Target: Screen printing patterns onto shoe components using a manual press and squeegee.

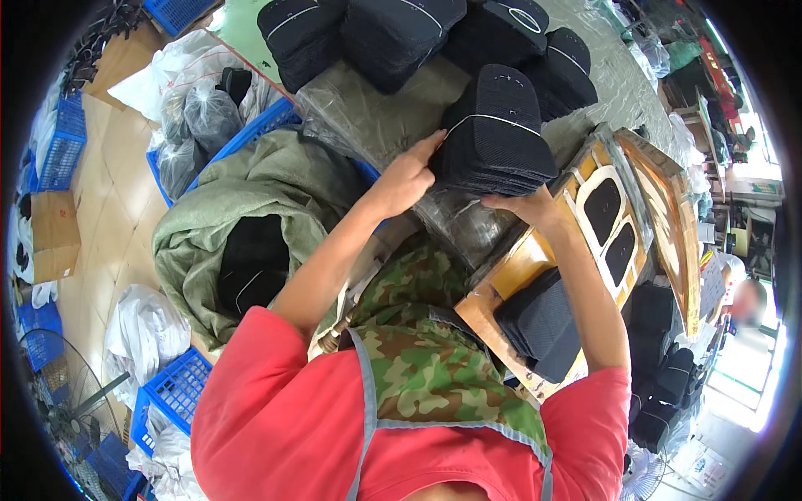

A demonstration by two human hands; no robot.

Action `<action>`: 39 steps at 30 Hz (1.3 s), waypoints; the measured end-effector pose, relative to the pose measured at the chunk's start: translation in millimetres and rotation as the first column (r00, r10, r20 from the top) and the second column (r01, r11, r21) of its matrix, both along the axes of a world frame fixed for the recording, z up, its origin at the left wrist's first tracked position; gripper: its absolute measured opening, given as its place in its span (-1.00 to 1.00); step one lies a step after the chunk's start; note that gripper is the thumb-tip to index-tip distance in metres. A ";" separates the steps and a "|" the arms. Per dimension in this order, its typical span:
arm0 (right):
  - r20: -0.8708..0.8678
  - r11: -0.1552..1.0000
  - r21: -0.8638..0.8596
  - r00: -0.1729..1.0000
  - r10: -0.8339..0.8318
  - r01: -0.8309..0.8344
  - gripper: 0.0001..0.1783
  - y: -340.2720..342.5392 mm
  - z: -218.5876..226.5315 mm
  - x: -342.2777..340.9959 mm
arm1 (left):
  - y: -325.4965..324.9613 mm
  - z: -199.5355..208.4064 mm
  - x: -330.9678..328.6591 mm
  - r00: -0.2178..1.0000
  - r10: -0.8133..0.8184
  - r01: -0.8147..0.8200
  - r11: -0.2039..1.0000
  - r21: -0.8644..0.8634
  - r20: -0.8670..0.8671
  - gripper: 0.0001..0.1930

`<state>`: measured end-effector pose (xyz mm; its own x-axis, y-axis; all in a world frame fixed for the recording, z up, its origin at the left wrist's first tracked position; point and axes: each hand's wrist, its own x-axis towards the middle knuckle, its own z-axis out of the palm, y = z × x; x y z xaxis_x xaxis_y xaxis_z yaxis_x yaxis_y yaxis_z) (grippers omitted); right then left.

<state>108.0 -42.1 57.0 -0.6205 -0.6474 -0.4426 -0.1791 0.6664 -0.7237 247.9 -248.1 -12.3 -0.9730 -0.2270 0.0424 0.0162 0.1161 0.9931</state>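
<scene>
A light green tabletop (242,25), mostly overlaid with crinkled clear plastic sheeting (376,108), runs across the top of the view, and along its far part sit several banded stacks of black pieces (393,37), set close together. In front of them, over the sheeting, is one tall stack of black pads (493,154) bound by a thin white band (501,120). The left hand (403,182) meets its left side, index finger stretched out to the band and the other fingers curled (whether it grips, I cannot tell), while the right hand (530,209) holds the near right corner, thumb at the lower edge. To the right stands a yellowish wooden frame (522,250) carrying a cream template (618,224) with two rounded openings; more black pads (539,321) lie within the frame, by the right forearm. Left of the person, a green cloth sack (184,234) gapes open around dark contents. Beyond it spreads a pale tiled floor (125,234) with a blue crate (174,388), a white plastic bag (146,330), a cardboard box (54,234) and a caged fan (75,409). At the far right, another person (748,305) appears, blurred, beside a bright window (756,367)
</scene>
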 end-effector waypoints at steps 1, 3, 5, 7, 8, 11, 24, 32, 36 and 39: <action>-0.024 0.998 -0.050 0.999 -0.026 0.024 -0.07 2.4 -7.4 -5.2 | 5.1 -2.6 1.7 0.996 -0.051 0.048 0.998 -0.044 -0.067 -0.28; -0.051 0.993 -0.107 0.998 -0.047 0.041 -0.12 0.5 -13.5 -9.4 | 12.7 0.3 3.1 0.985 -0.143 0.135 0.987 -0.084 -0.097 -0.06; -0.018 0.991 -0.119 0.998 -0.055 0.052 -0.15 -2.8 -14.8 -6.9 | 19.8 6.9 4.2 0.995 -0.072 0.065 0.992 -0.109 -0.068 -0.06; -0.036 0.984 -0.163 0.997 -0.072 0.065 -0.16 7.4 -30.6 -10.0 | 29.7 11.3 1.2 0.998 0.050 -0.056 0.982 -0.178 -0.042 -0.09; -0.034 0.977 -0.200 0.996 -0.079 0.071 -0.18 0.9 -25.2 -4.7 | 26.8 20.9 1.9 0.997 0.054 -0.043 0.983 -0.176 0.055 -0.12; 0.122 0.953 -0.216 0.974 -0.189 0.212 -0.16 -4.1 -3.4 11.1 | 26.7 12.8 6.1 0.994 0.092 -0.105 0.959 -0.265 -0.059 -0.13; 0.176 0.971 -0.240 0.983 0.051 -0.007 -0.42 -10.6 48.2 53.9 | 4.0 56.4 32.7 0.983 0.020 -0.018 1.000 0.010 -0.181 -0.11; -0.106 0.858 -0.445 0.967 0.233 -0.255 -0.11 -40.8 114.3 61.4 | -60.9 95.5 43.1 0.930 0.310 -0.132 0.786 0.604 -0.200 -0.29; -0.055 0.786 -0.575 0.969 0.239 -0.227 -0.18 -34.9 129.1 53.8 | -126.0 136.0 24.1 0.911 0.328 -0.033 0.662 0.749 -0.250 -0.44; -0.025 0.846 -0.468 0.960 0.277 -0.257 -0.35 -15.0 137.7 51.3 | -206.0 146.7 7.4 0.909 0.231 0.070 0.736 0.673 -0.347 -0.59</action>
<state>159.4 -57.1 194.7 -0.3817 -0.9214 -0.0730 -0.2643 0.1845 -0.9466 255.4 -454.1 134.4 -0.8830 -0.4186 0.2125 0.4309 -0.5430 0.7208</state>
